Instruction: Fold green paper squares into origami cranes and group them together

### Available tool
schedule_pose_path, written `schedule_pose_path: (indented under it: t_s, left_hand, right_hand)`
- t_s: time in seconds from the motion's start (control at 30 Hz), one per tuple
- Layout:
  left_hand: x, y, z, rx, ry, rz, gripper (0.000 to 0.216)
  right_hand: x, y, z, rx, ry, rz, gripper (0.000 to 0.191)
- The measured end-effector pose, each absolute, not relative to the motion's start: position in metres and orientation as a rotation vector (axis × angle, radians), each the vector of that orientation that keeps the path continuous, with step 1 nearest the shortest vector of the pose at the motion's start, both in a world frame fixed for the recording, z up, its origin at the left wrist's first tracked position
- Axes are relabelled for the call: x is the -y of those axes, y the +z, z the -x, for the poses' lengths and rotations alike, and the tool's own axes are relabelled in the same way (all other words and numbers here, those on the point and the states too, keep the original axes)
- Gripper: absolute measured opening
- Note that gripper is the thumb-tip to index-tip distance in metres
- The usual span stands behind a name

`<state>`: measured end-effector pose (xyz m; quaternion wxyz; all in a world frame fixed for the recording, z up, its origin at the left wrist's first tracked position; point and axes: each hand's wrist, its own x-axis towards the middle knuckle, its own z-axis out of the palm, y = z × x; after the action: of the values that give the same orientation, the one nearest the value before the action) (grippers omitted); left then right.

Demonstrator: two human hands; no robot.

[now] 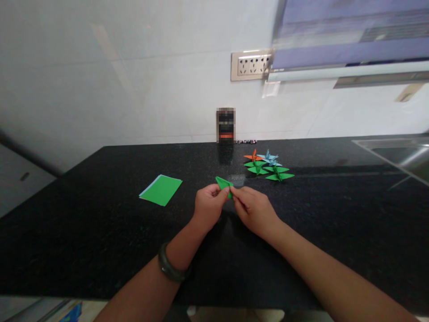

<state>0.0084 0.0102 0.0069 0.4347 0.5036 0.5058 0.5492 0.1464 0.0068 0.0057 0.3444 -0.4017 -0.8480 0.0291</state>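
Observation:
A small green piece of folded origami paper (224, 183) is held up over the dark countertop between both hands. My left hand (210, 202), with a dark bangle on its wrist, pinches the paper from the left, thumb on top. From the right, my right hand (254, 206) grips its edge with thumb and index finger. The fingers cover the lower part of the paper. Beyond my right hand stand several folded paper cranes: green ones (280, 176), an orange one (254, 156) and light blue ones (268, 157).
A stack of square paper (161, 190), green on top, lies left on the black countertop (100, 223). A blurred-out dark upright object (226, 126) leans at the wall, a beaded strand (246, 141) beside it. Sockets (252, 65) are on the wall; a metal sink (402, 152) is at right.

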Motion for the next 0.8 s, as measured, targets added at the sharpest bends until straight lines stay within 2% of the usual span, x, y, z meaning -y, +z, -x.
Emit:
schedule_pose_path:
  t_s: [0.17, 0.33, 0.53, 0.67, 0.8]
  left_hand:
    - [-0.010, 0.010, -0.009, -1.191, 1.444, -1.086, 0.017]
    - [-0.012, 0.006, -0.009, -1.148, 1.483, -0.991, 0.022]
    - [-0.010, 0.004, -0.010, -1.139, 1.411, -1.011, 0.023]
    - [-0.009, 0.006, -0.012, -1.123, 1.369, -1.045, 0.022]
    - [-0.008, 0.007, -0.013, -1.120, 1.349, -1.066, 0.021]
  right_hand:
    - [0.000, 0.008, -0.139, 2.394, 0.017, 1.182, 0.042]
    - [0.003, 0.011, -0.139, 2.386, 0.056, 1.157, 0.037]
    - [-0.009, 0.008, -0.146, 1.752, 0.434, 1.233, 0.018]
    - [-0.016, 0.005, -0.146, 1.663, 0.853, 1.170, 0.020]
    - [-0.016, 0.005, -0.145, 1.709, 0.866, 1.118, 0.016]
